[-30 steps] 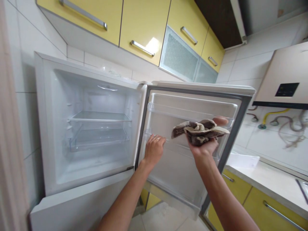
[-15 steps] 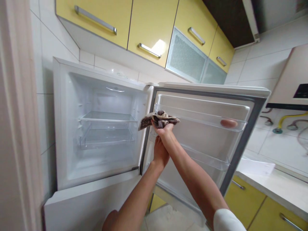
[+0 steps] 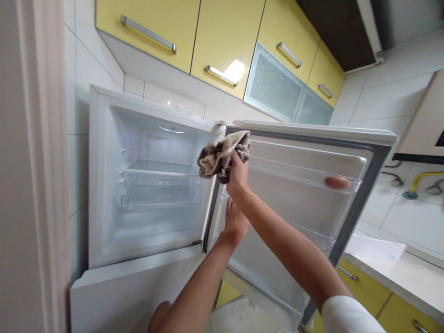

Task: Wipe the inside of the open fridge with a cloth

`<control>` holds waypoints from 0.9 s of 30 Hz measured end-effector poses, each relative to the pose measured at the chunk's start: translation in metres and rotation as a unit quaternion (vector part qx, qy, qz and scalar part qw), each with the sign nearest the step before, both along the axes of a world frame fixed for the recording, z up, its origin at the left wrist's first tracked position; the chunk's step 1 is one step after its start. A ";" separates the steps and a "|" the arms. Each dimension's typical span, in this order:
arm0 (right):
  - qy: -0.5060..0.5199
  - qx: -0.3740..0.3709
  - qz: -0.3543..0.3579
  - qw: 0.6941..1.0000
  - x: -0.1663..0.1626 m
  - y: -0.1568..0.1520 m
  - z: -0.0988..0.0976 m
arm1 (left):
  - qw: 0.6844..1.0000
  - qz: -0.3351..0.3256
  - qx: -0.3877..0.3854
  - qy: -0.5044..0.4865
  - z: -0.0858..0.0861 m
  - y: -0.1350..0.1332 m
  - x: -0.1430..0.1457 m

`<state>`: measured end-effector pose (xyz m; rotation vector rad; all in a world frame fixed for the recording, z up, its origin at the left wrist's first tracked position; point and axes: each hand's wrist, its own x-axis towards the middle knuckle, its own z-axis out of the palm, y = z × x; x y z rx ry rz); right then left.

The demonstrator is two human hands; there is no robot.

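In my right hand point(image 3: 238, 173) is a bunched brown and cream cloth point(image 3: 222, 155), with the thumb pressed over its folds. The cloth is raised by the hinge side of the open fridge door point(image 3: 277, 212), near the left end of the upper door shelf point(image 3: 294, 172). Just below, my left hand point(image 3: 236, 219) is closed at the left end of the lower door shelf point(image 3: 317, 237); its fingertips are partly hidden. My right forearm crosses in front of the left hand.
A brown, egg-like oval object point(image 3: 337, 182) lies in the upper door shelf. Left of the hands, the fridge compartment point(image 3: 156, 240) has a glass shelf point(image 3: 159, 167) and clear drawer point(image 3: 159, 201). Yellow cabinets point(image 3: 225, 41) hang above; a counter point(image 3: 412, 273) stands right.
My right hand has risen and turned, lifting the cloth slightly up and bunching it more. My left hand stays at the lower door shelf. The view has shifted slightly left.
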<state>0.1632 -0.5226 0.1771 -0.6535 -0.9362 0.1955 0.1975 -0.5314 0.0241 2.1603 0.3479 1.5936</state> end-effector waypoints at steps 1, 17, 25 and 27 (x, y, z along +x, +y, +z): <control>-0.071 0.026 -0.072 0.995 0.008 -0.006 0.007 | 1.000 0.010 0.011 0.019 0.003 -0.002 -0.002; -0.506 -0.111 -0.568 0.639 0.117 -0.183 0.049 | 0.972 0.103 0.132 0.166 0.018 -0.011 -0.024; -0.483 -0.282 -0.642 0.525 0.140 -0.247 0.104 | 0.965 0.128 0.142 0.179 0.020 -0.014 -0.020; -0.496 -0.287 -0.643 0.508 0.147 -0.241 0.122 | 0.963 0.132 0.142 0.185 0.020 -0.015 -0.019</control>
